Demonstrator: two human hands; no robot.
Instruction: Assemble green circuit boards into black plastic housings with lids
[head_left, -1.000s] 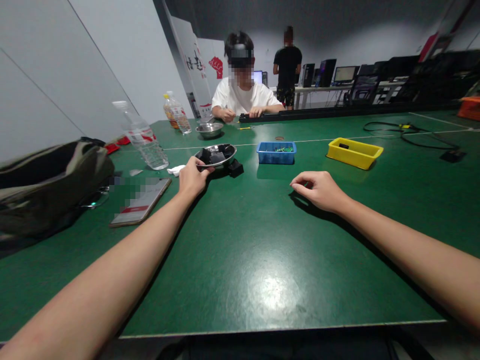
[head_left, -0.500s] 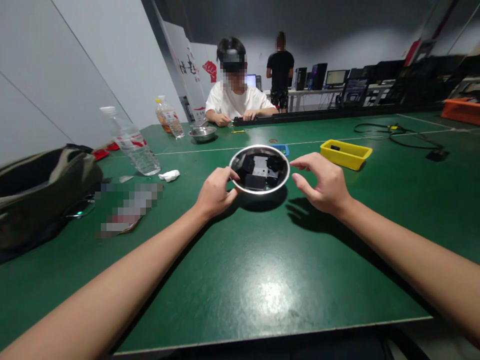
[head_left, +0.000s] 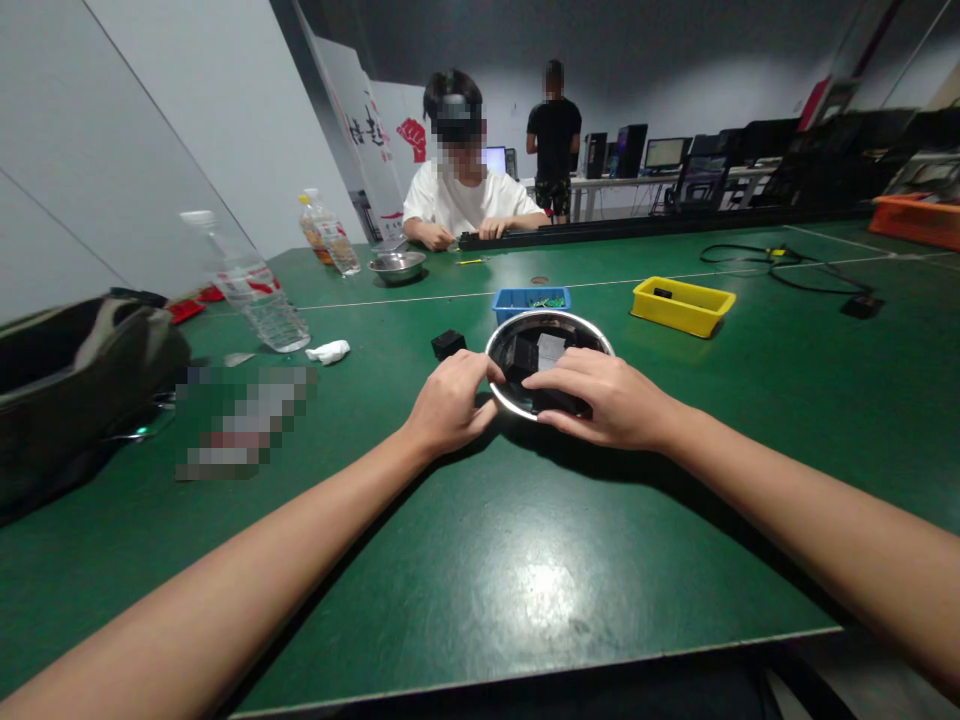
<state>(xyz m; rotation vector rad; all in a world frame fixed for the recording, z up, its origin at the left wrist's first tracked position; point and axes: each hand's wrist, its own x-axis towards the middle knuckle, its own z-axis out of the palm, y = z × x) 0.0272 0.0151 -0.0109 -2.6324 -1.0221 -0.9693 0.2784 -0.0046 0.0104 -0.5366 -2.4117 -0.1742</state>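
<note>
The left hand (head_left: 452, 402) pinches the rim of the metal bowl (head_left: 501, 393), and the right hand (head_left: 611, 400), fingers parted, reaches over the black blocks (head_left: 523, 355) inside.

A dark bag (head_left: 82, 390) lies left of the large water bottle (head_left: 262, 305). A crumpled white wad (head_left: 328, 352) rests at the bottle's right.

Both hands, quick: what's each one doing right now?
Left hand: closed on the near left rim of the metal bowl.
Right hand: partly open, fingers in the bowl over black parts; whether it grips one can't be told.
</note>
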